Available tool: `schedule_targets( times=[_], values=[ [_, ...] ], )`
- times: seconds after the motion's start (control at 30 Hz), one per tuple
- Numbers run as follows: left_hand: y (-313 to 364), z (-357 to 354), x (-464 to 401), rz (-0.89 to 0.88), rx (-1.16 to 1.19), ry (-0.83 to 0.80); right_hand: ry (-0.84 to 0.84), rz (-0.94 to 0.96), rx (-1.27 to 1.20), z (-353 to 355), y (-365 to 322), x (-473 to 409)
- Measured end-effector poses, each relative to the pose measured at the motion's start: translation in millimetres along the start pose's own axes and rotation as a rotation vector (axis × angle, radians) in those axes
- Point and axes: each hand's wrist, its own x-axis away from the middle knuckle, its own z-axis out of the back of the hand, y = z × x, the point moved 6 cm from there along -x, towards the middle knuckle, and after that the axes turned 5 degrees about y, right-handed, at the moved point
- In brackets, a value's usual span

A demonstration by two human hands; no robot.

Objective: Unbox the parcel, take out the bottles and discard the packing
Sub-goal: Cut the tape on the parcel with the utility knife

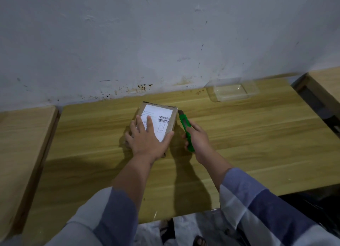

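Cardboard parcel (166, 117) mid-table (239, 131), label up, still sealed. Left hand (149, 137) flat on top, fingers spread, pinning it, nothing gripped. Right hand (197, 137) fisted round green box cutter (186, 130), long axis running along parcel's right edge, tip at far right corner. Likely next: slit that edge toward body.

Left hand (149, 138) flat on parcel (156, 124) on tabletop (239, 135); right hand (197, 138) grips green box cutter (185, 130), blade at parcel's right edge.
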Motion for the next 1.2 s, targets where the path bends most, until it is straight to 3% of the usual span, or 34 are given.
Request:
schedule_targets(
  times=[0.1,0.23,0.3,0.6,0.77,0.87,1.2],
  values=[
    [0.2,-0.5,10.5,-0.09,-0.007,-0.015,0.001,0.029,0.002,9.9,3.2,2.5],
    [-4.4,-1.5,10.6,-0.381,-0.095,-0.064,-0.03,0.06,0.022,13.9,4.7,5.3],
    [-5.3,-3.2,7.5,-0.436,-0.118,-0.079,-0.043,0.065,0.026,14.0,3.2,5.5],
    [13.5,-12.4,12.7,-0.329,-0.102,-0.027,-0.098,0.029,0.097,6.4,-2.1,-0.2],
    [7.0,-7.2,8.9,-0.521,-0.139,-0.047,-0.05,0.012,0.177,11.8,-10.0,-15.5],
    [-1.9,-6.4,2.1,-0.597,-0.168,-0.016,-0.046,0.055,0.18,11.8,-8.7,-16.7],
    [4.9,-8.4,1.3,-0.473,-0.124,-0.006,-0.041,0.263,0.379,17.3,-0.6,-2.0]
  ],
)
